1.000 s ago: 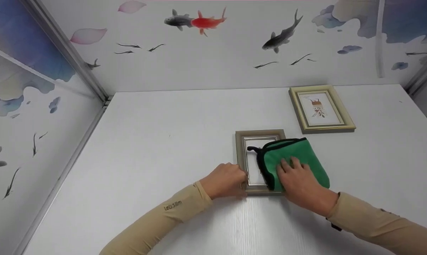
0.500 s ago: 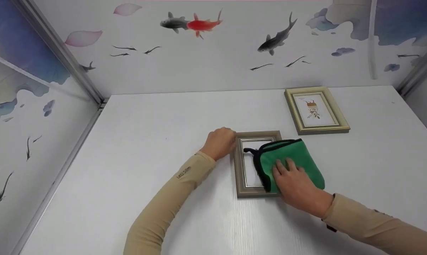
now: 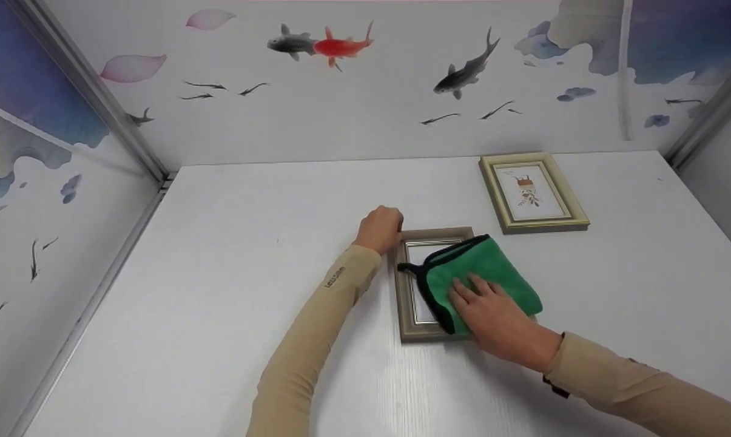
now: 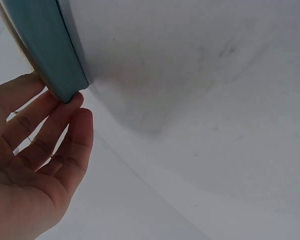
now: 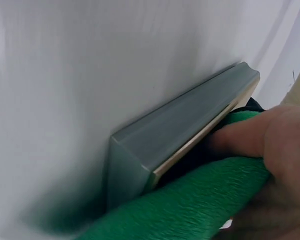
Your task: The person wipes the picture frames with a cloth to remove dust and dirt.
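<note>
A taupe picture frame (image 3: pixel 407 303) lies on the white table, its right part covered by a folded green cloth (image 3: pixel 511 279) with black edging and a small loop. My left hand (image 3: pixel 379 229) holds the frame's upper left corner. In the left wrist view, the thumb and fingertips of the left hand (image 4: pixel 45 145) meet at that corner, which looks bluish there. My right hand (image 3: pixel 498 318) lies on the cloth, fingers pressing it over the frame. In the right wrist view, the thumb (image 5: pixel 245 132) tucks into the cloth (image 5: pixel 190 205) beside the frame's edge (image 5: pixel 185 120).
A second, gold picture frame (image 3: pixel 505 194) with a small printed drawing lies farther back on the right. The white table (image 3: pixel 268 212) ends at a back wall (image 3: pixel 341 121) painted with fish. Another painted wall (image 3: pixel 98 194) borders the left side.
My left hand has gone from the frame's lower left side up to its upper left corner. The right hand and cloth have shifted slightly left across the frame. The head view has turned slightly.
</note>
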`<act>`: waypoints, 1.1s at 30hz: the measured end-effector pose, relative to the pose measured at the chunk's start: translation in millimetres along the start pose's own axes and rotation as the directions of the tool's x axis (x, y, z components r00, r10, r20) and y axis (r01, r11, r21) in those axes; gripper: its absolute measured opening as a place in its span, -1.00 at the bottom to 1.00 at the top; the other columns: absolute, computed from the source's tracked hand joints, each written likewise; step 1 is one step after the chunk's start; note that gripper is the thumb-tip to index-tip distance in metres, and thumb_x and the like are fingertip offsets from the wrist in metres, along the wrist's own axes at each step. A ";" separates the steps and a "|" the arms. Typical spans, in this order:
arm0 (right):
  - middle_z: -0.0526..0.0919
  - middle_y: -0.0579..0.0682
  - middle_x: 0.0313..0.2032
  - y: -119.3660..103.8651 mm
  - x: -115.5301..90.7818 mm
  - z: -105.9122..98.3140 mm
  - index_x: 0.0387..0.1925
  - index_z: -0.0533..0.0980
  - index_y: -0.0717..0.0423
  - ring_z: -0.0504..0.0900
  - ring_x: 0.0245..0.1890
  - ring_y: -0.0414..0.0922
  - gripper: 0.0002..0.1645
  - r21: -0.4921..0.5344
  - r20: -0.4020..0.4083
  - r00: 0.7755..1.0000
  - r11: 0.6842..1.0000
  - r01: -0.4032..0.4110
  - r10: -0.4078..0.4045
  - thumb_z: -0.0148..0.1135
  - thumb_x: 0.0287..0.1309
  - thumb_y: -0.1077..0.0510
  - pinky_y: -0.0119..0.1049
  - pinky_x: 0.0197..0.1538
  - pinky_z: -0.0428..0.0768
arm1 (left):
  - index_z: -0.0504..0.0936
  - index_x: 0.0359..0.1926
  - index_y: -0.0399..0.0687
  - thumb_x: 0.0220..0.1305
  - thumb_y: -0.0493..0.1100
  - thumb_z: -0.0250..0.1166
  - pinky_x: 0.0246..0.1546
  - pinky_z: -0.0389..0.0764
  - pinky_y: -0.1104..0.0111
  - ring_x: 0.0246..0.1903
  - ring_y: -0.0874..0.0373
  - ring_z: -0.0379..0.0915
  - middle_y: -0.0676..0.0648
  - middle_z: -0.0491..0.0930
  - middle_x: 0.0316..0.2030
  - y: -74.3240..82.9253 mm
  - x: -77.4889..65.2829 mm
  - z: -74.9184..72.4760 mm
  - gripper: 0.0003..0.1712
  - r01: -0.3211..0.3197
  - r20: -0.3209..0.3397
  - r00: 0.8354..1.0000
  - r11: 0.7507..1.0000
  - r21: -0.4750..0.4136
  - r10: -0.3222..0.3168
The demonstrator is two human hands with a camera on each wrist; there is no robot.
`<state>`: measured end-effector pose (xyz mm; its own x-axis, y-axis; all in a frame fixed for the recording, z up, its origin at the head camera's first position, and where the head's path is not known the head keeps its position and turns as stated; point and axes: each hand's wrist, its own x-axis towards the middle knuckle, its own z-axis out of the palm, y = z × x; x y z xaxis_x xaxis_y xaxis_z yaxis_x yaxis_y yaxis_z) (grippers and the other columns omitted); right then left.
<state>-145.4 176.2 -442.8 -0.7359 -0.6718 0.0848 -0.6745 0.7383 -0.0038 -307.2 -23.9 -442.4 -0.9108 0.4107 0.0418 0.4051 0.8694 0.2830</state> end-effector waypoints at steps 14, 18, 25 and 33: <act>0.39 -0.01 0.31 32.6 16.8 -1.9 0.25 0.45 0.08 0.17 0.38 0.11 -0.40 0.531 0.141 0.935 0.822 0.206 -0.325 0.14 0.18 0.44 0.09 0.29 0.22 | 0.71 -0.22 -0.16 0.29 -0.17 0.30 -0.21 0.57 0.24 -0.20 0.07 0.51 -0.10 0.62 -0.24 -0.8 5.8 -7.6 -0.84 -0.054 0.144 0.989 0.992 0.111 0.038; 0.45 -0.04 0.25 38.4 15.5 -12.1 0.18 0.53 0.03 0.24 0.35 0.09 -0.52 0.521 0.176 0.930 0.832 0.191 -0.324 0.17 0.22 0.33 0.07 0.27 0.26 | 0.70 -0.21 -0.13 0.32 -0.14 0.27 -0.22 0.55 0.28 -0.24 0.12 0.49 -0.06 0.63 -0.26 -1.1 8.6 -6.2 -0.84 -0.104 0.174 0.981 0.987 0.120 0.082; 0.58 0.05 0.12 33.3 8.3 -30.1 0.02 0.63 0.07 0.44 0.19 0.19 -0.52 0.279 0.224 0.959 0.954 0.109 -0.174 0.38 -0.03 0.31 0.13 0.11 0.43 | 0.70 -0.15 -0.09 0.35 -0.14 0.23 -0.21 0.54 0.31 -0.28 0.16 0.47 -0.03 0.65 -0.23 -2.1 10.6 -3.2 -0.82 -0.124 0.196 0.976 0.984 0.127 0.098; 0.34 -0.08 -0.66 -0.5 -7.2 -29.9 -0.73 0.31 0.05 0.32 -0.63 -0.11 -0.60 -0.076 0.074 0.997 0.997 0.024 -0.018 0.44 -0.23 0.28 -0.25 -0.64 0.38 | 0.71 -0.13 -0.07 0.36 -0.11 0.22 -0.23 0.56 0.29 -0.27 0.16 0.51 -0.03 0.66 -0.21 -2.0 8.7 -2.0 -0.80 -0.138 0.164 0.980 0.975 0.173 0.110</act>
<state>-137.9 182.5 -413.6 -0.7260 -0.6876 0.0111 -0.6852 0.7246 0.0744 -316.1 -22.6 -440.8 -0.8353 0.5432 -0.0851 0.5347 0.8385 0.1048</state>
